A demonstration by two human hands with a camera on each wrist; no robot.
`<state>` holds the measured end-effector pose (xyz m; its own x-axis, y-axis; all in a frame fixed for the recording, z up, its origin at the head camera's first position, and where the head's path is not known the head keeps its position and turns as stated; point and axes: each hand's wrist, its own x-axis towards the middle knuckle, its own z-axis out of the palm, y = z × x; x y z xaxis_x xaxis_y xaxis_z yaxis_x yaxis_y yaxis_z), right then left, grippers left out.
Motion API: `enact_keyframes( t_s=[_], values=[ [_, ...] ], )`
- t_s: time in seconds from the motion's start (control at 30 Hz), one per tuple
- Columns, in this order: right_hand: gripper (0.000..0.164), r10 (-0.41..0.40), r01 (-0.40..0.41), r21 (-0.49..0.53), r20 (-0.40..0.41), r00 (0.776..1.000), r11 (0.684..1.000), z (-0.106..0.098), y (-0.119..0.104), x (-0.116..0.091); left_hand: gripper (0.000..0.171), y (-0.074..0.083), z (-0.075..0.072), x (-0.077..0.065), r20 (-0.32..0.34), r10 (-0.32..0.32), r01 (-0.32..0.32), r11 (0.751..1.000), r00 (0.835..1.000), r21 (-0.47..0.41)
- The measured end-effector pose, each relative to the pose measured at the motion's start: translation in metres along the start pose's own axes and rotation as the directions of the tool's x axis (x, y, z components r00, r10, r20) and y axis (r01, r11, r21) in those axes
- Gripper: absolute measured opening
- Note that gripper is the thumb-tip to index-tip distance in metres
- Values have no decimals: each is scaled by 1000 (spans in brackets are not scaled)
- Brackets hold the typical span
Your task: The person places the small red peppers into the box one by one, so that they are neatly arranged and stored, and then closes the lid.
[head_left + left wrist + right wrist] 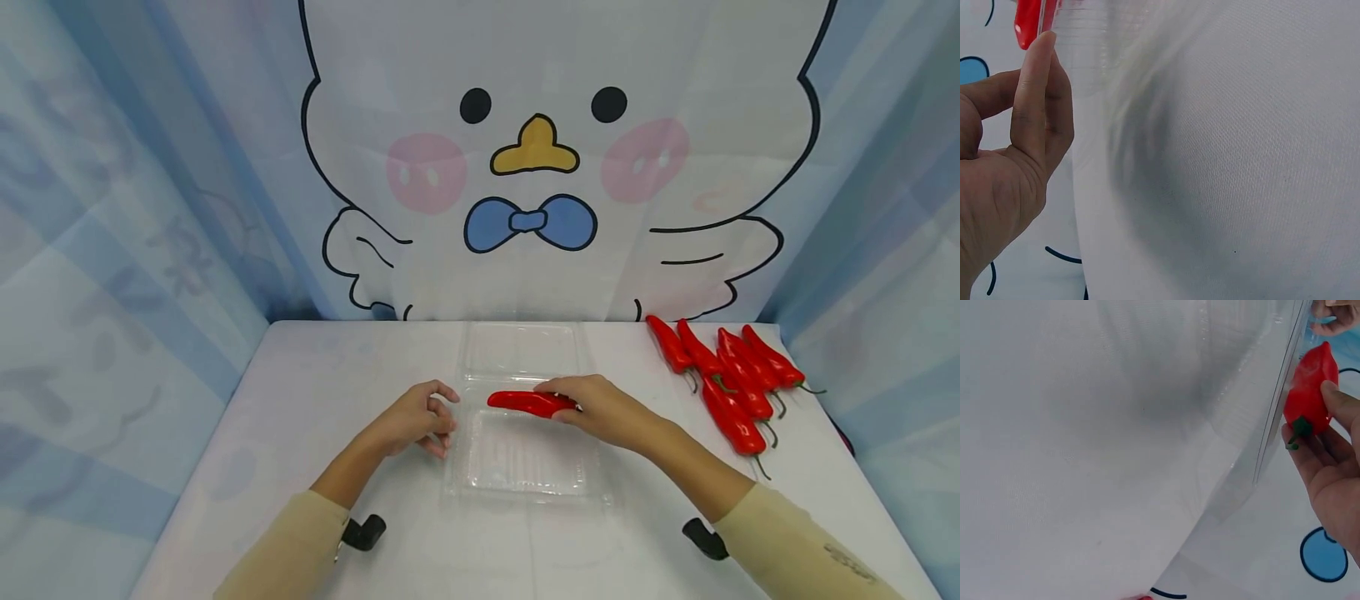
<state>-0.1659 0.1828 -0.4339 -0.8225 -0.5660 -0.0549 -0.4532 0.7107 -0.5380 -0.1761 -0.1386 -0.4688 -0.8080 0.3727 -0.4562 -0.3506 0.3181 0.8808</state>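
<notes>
My right hand (596,408) grips a red chili pepper (528,403) near its stem end, thumb on one side and fingers on the other. That pepper lies crosswise over a clear plastic clamshell box (525,467), whose lid is folded back away from me. In the right wrist view the pepper's green stem (1299,428) points toward the wrist. My left hand (420,417) is beside the box's left edge, fingers loosely bent, holding nothing visible. From the left wrist view, its fingertips (1044,40) are close to the box's edge; whether they touch it I cannot tell.
Several more red peppers (738,375) lie in a cluster at the white table's (315,367) back right, stems toward me. A hanging cloth with a cartoon bird (540,275) rises behind the table, and blue-and-white curtains (97,292) flank it.
</notes>
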Motion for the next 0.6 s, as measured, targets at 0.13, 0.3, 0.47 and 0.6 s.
enact_keyframes(
  t_s=[0.13,0.3,0.47,0.6],
  values=[
    [49,-12,12,-15,-11,1000,1000,5,1,3,45,1,0,0,-7,-9,9,1000,1000,4],
    [48,-6,6,-18,-23,1000,1000,12,1,5,45,1,0,0,-15,-13,13,1000,1000,4],
    [47,11,-11,-29,-3,1000,1000,19,1,8,44,0,0,1,-14,-8,8,1000,1000,3],
    [46,13,-13,-28,4,1000,1000,22,0,10,45,-1,0,1,-8,3,-3,1000,1000,2]
  ],
)
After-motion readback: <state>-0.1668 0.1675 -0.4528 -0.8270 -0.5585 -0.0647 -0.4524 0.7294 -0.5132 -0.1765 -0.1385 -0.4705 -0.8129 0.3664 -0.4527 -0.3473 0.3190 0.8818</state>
